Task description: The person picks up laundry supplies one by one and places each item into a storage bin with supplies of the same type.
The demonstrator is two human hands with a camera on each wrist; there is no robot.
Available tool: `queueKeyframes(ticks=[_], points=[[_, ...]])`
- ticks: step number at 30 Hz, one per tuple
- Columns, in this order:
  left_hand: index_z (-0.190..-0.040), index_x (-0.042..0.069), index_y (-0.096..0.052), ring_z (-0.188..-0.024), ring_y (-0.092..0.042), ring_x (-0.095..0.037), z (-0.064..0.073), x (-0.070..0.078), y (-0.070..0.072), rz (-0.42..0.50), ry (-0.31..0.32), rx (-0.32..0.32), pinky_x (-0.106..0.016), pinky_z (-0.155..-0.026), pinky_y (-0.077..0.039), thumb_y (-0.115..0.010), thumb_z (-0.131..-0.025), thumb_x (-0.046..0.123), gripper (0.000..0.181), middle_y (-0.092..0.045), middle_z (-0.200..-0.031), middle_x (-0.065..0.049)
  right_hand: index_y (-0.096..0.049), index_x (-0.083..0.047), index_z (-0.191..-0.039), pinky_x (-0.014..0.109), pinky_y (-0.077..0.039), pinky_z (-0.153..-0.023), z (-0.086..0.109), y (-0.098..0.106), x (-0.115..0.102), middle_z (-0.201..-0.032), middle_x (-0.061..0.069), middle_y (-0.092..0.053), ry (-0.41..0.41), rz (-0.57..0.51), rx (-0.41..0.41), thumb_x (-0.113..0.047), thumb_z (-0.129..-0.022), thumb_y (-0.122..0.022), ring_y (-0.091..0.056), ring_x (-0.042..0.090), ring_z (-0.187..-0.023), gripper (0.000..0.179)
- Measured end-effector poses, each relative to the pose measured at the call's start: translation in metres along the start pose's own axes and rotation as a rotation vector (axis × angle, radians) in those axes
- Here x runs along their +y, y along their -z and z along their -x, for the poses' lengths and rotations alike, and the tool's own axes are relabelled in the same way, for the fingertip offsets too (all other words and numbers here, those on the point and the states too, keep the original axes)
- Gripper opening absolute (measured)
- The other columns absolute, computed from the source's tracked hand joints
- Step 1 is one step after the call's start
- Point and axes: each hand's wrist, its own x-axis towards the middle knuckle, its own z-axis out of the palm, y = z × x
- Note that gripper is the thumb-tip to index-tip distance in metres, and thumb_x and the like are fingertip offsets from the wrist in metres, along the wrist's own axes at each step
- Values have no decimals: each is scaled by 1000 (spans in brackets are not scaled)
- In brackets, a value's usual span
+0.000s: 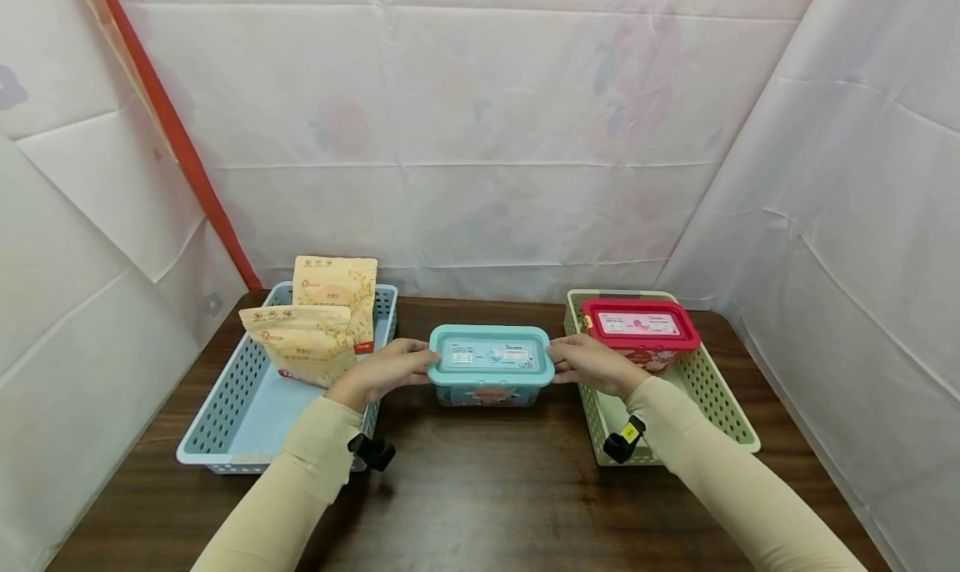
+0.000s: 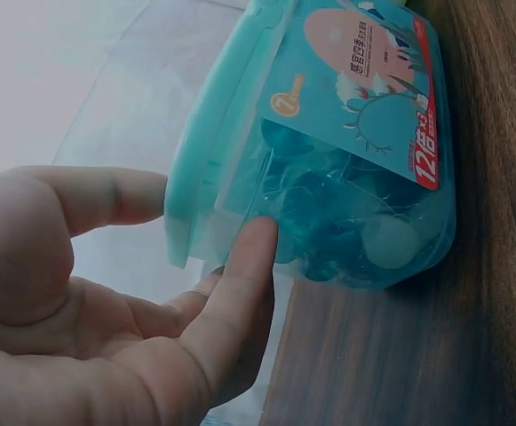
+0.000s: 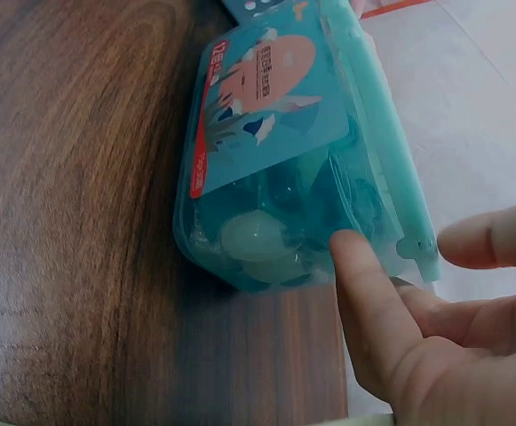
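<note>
A teal lidded plastic box (image 1: 491, 355) stands upright on the brown table. Its clear lower walls show glossy blue and whitish pods (image 2: 391, 240) inside, and a printed label (image 3: 271, 98) covers its front. My left hand (image 1: 384, 373) holds the box's left end, the thumb at the lid's edge and the fingertips below the rim. At the opposite end my right hand (image 1: 598, 363) grips in the same way, its thumb by the lid and a fingertip against the wall under it. The box's underside is hidden.
To the left, a light blue basket (image 1: 225, 405) contains two cream-yellow pouches (image 1: 337, 293). A green basket (image 1: 716, 388) on the right holds a similar box with a red lid (image 1: 641, 322), partly behind my right arm. Pale curtains (image 1: 480, 138) hang behind and on both sides of the table (image 1: 480, 505).
</note>
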Motion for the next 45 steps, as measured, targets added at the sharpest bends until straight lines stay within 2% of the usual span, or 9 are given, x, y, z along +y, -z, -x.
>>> queueKeyframes(ticks=[4,13,34,40,45], points=[[-143,-21,-32,-111,-59,-28,1,1,0,5,-1,3,-44,-103,-48,-45,-106,17,55,-51,-131,-29,-50,15,-132,29,-57,-83,0,-1,0,-109,15,-63,-7,-11,10,-12,-103,-48,-64,17,-91,40],[-141,-21,-35,-106,-61,-24,0,1,0,22,2,16,-42,-101,-49,-42,-107,16,51,-54,-127,-27,-50,17,-130,31,-56,-85,2,0,0,-105,13,-64,21,-6,-22,-12,-104,-46,-63,16,-90,39],[-143,-21,-31,-103,-61,-23,3,0,1,22,-25,32,-48,-103,-47,-43,-107,15,52,-53,-127,-28,-34,20,-141,31,-57,-85,3,-1,0,-111,17,-61,15,-27,-13,-12,-106,-43,-62,16,-92,49],[-143,-20,-32,-101,-61,-22,4,5,1,38,-35,55,-50,-104,-46,-46,-106,15,53,-54,-125,-26,-37,19,-141,32,-56,-88,7,1,-1,-114,16,-60,54,-39,-12,-13,-106,-45,-63,17,-93,48],[-145,-19,-31,-99,-62,-20,7,10,3,72,-60,66,-48,-104,-46,-49,-106,16,55,-55,-124,-25,-44,20,-134,32,-56,-87,12,2,-5,-105,9,-65,112,-75,6,-14,-106,-46,-65,15,-90,43]])
